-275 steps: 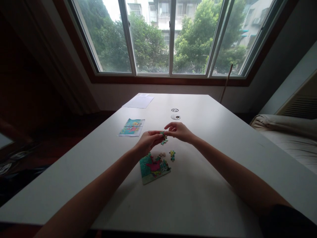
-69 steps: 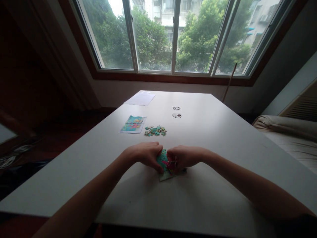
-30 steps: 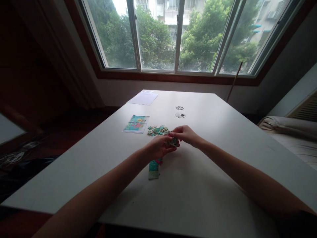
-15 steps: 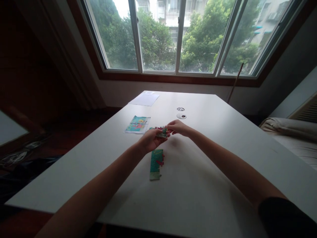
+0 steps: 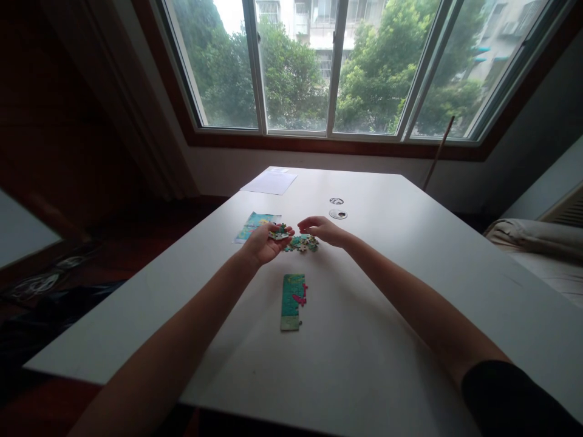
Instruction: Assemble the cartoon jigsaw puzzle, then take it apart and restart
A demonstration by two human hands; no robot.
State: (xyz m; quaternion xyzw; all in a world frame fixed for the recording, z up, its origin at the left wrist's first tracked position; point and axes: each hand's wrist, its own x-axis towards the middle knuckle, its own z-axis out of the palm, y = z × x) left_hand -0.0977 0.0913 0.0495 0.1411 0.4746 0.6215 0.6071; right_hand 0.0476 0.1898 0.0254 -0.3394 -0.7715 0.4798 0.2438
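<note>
My left hand (image 5: 268, 244) is turned palm up with its fingers curled around a few jigsaw puzzle pieces (image 5: 279, 232). To its right, my right hand (image 5: 322, 229) hovers with fingers loosely bent and apart, and I see nothing in them. A pile of loose puzzle pieces (image 5: 303, 244) lies on the table just below and between the hands. Nearer to me is a joined strip of puzzle (image 5: 292, 300), green with a pink part and knobs along its right edge. My left hand partly covers a colourful picture sheet (image 5: 255, 223).
The white table (image 5: 364, 340) spreads out under everything. A white paper sheet (image 5: 269, 181) lies at its far left. Two round inserts (image 5: 337, 214) are set in the tabletop near the back. A padded seat (image 5: 537, 243) stands beyond the right edge.
My left hand has moved left with the pieces, away from my right hand, and the loose pile now shows. My right hand's fingers no longer touch the pieces in the left.
</note>
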